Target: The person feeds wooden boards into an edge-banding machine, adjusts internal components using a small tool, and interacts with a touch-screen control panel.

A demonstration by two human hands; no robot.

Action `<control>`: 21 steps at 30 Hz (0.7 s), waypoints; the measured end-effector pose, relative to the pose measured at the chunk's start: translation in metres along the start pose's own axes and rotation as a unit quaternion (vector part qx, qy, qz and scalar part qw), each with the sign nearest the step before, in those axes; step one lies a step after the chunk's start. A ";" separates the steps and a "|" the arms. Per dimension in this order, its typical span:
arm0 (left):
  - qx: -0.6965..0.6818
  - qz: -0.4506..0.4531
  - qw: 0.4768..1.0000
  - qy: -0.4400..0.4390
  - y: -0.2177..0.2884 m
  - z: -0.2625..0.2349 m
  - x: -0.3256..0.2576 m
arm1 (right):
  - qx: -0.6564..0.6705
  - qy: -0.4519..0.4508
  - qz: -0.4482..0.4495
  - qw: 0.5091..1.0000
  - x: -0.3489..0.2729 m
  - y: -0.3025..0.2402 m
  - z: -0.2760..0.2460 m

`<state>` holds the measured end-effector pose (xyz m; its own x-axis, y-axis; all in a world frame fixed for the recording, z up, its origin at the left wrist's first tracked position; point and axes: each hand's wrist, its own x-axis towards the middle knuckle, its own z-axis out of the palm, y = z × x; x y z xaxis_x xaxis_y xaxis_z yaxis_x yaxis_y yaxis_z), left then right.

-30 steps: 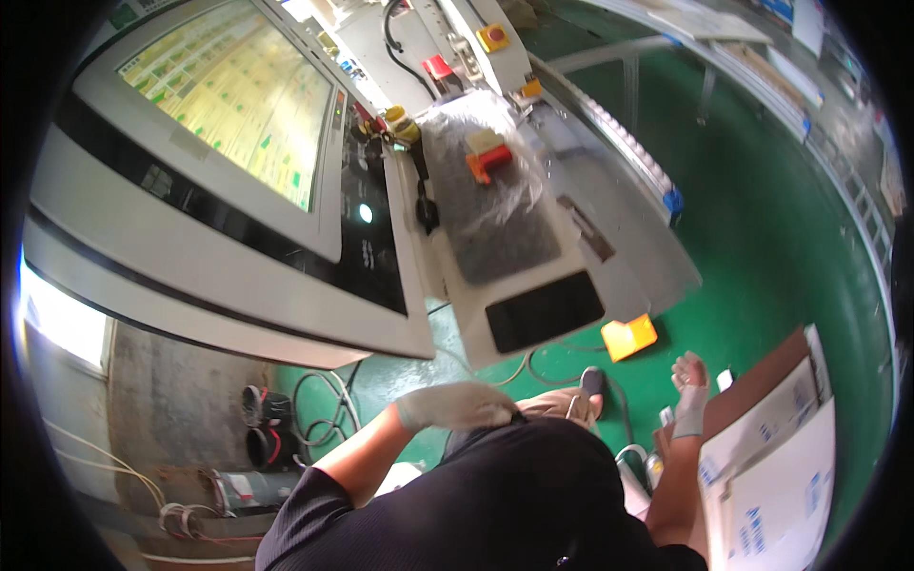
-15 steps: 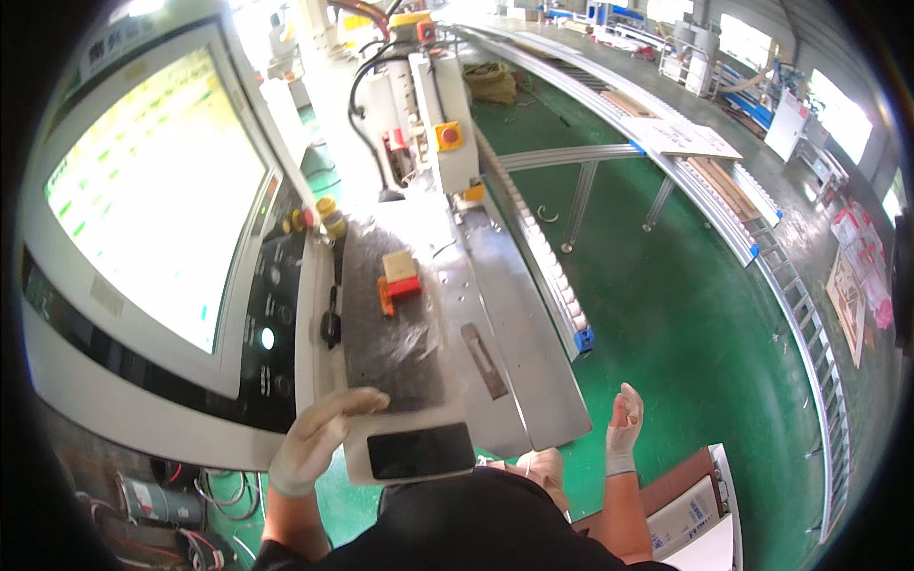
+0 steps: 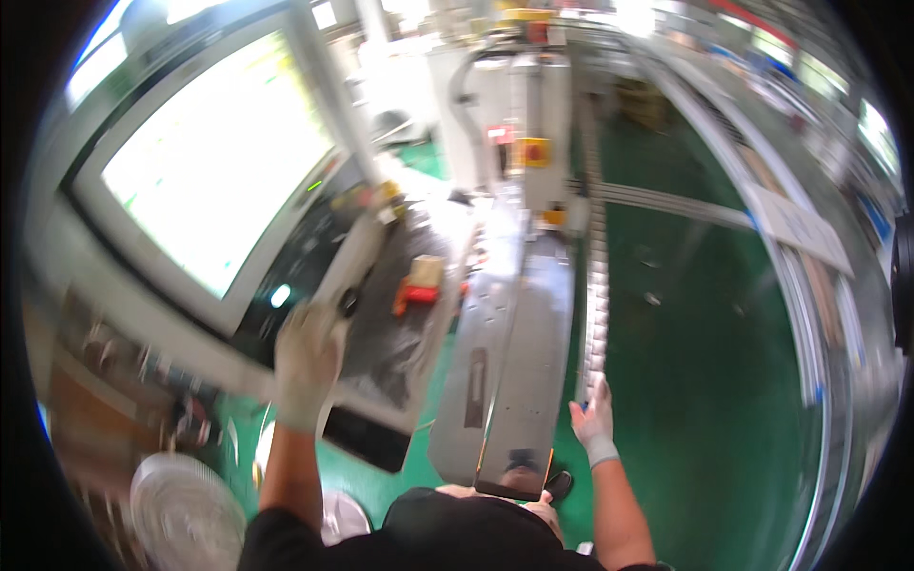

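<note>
My left hand, in a pale glove, is at the lower edge of the monitor's control panel, beside the narrow shelf. Motion smears its fingers, so their grip does not show. My right hand, gloved too, is raised by the near end of the roller rail. Its thumb stands apart from the fingers and nothing shows in it. Contact with the rail cannot be made out. On the dark shelf rest a red-and-orange tool with a cream block and, at the near end, a black phone-like slab.
A large lit screen stands at left. The metal machine table runs ahead of me, below a post with a red-and-yellow button. A long conveyor carrying a white board curves along the right. A round ribbed object is at lower left.
My view has turned, shifting the machine rightward and blurring the picture. My left hand has moved up toward the control panel. My right hand is now beside the roller rail's end.
</note>
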<state>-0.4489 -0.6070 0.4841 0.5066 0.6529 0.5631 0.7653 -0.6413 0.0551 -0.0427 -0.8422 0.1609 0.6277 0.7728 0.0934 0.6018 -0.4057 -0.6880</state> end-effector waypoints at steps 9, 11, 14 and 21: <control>0.375 -0.107 0.913 -0.119 -0.017 0.016 0.059 | 0.011 -0.026 -0.113 0.993 -0.004 0.007 -0.022; 0.382 -0.130 0.902 -0.153 -0.013 0.019 0.062 | -0.005 -0.048 -0.108 0.993 -0.003 0.007 -0.025; 0.392 -0.126 0.898 -0.156 -0.006 0.024 0.069 | -0.039 -0.039 -0.122 0.991 -0.001 0.010 -0.026; 0.435 -0.132 0.872 -0.183 -0.019 0.045 0.104 | -0.034 -0.115 -0.079 0.990 0.004 0.009 -0.034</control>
<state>-0.3930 -0.5086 0.5040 0.2382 0.9183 0.3163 0.8053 -0.0047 -0.5928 -0.0177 -0.8589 0.1799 0.3985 0.9168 0.0250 0.7207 -0.2962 -0.6268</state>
